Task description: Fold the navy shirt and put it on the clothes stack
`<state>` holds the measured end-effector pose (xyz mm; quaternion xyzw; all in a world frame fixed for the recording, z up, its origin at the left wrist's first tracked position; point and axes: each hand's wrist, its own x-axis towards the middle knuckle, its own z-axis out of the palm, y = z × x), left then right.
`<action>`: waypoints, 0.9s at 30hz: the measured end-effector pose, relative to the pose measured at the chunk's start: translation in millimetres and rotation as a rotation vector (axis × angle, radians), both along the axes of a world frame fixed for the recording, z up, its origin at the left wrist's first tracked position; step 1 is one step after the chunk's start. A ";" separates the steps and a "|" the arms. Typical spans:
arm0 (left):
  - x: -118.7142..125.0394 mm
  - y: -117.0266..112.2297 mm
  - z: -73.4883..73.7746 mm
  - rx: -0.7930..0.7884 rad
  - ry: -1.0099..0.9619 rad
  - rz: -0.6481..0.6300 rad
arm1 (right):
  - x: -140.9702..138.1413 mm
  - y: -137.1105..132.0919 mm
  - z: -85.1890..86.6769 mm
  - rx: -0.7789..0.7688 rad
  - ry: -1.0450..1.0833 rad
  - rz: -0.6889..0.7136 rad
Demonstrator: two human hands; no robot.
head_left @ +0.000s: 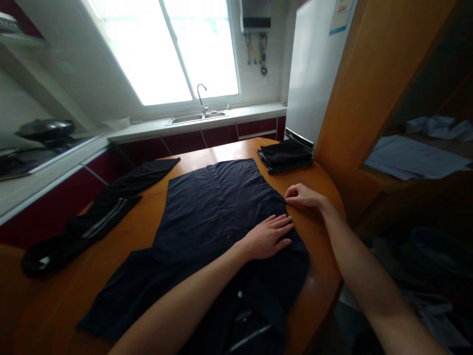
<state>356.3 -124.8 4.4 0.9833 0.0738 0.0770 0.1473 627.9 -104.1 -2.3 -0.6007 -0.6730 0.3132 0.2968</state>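
Note:
A dark navy shirt [207, 217] lies spread flat on a round orange wooden table [318, 182]. My left hand [268, 237] rests palm down on the shirt's right side, fingers stretched out flat. My right hand [301, 195] is at the shirt's right edge, its fingers pinched together on the fabric there.
A folded dark garment [285, 155] sits at the table's far right. Black trousers with pale stripes [99, 212] lie along the left edge. Behind are a kitchen counter with a sink [195, 117], a white fridge [314, 69] and a wooden shelf unit [369, 88] with papers.

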 end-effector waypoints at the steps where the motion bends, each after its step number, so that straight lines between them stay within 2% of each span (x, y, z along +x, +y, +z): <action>1: -0.3 0.0 0.0 0.002 -0.003 0.000 | -1.5 -0.1 -0.1 0.004 0.004 0.007; 20: -1.9 -0.2 -0.9 0.012 -0.014 -0.006 | -7.1 3.3 -8.9 0.033 0.012 0.000; 27: -0.8 -1.0 0.8 -0.005 0.019 0.003 | -13.6 3.2 -1.8 0.136 -0.238 -0.142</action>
